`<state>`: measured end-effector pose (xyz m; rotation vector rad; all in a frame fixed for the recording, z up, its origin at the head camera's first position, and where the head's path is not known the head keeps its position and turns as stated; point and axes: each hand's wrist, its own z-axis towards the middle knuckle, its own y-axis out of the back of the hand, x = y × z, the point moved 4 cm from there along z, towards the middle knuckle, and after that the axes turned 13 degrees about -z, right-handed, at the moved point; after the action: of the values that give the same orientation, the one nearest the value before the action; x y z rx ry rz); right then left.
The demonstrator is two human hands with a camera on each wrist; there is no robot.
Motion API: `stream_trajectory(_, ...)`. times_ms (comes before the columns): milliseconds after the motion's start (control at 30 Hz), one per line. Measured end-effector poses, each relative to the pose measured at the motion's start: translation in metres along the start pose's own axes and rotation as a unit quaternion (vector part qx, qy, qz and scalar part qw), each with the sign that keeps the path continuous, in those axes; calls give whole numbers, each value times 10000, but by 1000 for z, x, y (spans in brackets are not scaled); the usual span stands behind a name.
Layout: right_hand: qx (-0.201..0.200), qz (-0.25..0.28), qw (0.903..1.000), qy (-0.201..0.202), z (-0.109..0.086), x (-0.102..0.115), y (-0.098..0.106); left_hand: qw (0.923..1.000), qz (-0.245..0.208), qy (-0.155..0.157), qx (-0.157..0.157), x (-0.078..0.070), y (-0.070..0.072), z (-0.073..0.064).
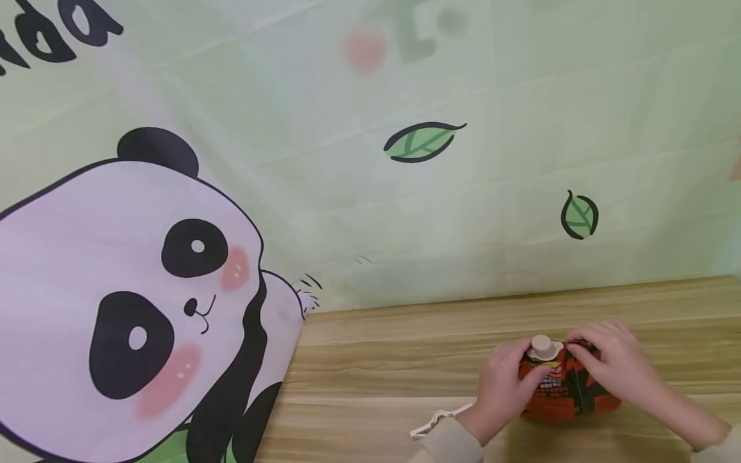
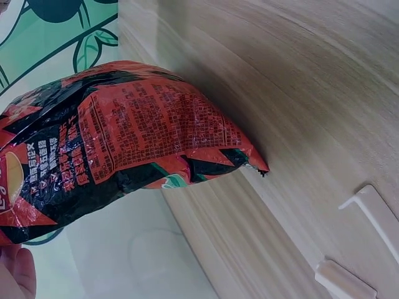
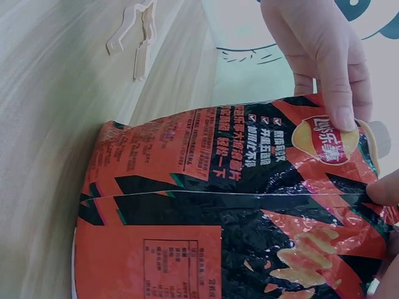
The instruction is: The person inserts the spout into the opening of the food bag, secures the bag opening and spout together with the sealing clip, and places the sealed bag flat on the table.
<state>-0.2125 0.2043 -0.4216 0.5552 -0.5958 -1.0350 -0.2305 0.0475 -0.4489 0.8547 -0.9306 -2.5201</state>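
A red and black bag of potato chips (image 1: 558, 402) stands on the table, its top bunched between both hands. A beige capped spout (image 1: 544, 347) pokes up at its top left. My left hand (image 1: 506, 382) grips the bag beside the spout, with the thumb pressed on the printed side. On the other upper corner, my right hand (image 1: 619, 360) pinches the top edge between thumb and fingers. The right wrist view shows the left thumb on the bag's yellow logo (image 3: 325, 140), and the right-hand fingertips (image 3: 383, 190) near the seam. The spout's lower part is hidden.
An opened beige clip (image 1: 437, 421) lies on the wood-grain table (image 1: 370, 373) by the left wrist; both its arms show in the right wrist view. Behind the table hangs a pale green cloth (image 1: 324, 193) with a panda and leaf print.
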Motion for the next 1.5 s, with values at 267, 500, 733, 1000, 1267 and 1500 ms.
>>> stream_trajectory(267,407,-250,9980,420,3,1,-2,9995,144,43,-278,2,-1,1)
stream_trajectory(500,526,-213,9974,436,3,0,-4,9997,76,128,-204,3,-1,1)
stream_trajectory(733,319,-112,9984,454,3,-1,-5,9998,-17,181,35,6,-1,2)
stream_trajectory(1000,433,-79,9988,200,4,-4,-4,9927,-805,782,445,21,6,-11)
stream_trajectory(1267,502,215,9985,31,5,-4,-5,9881,-933,1121,489,50,18,-43)
stream_trajectory(1500,537,229,9983,27,5,-3,-7,9879,-424,1063,1050,69,21,-74)
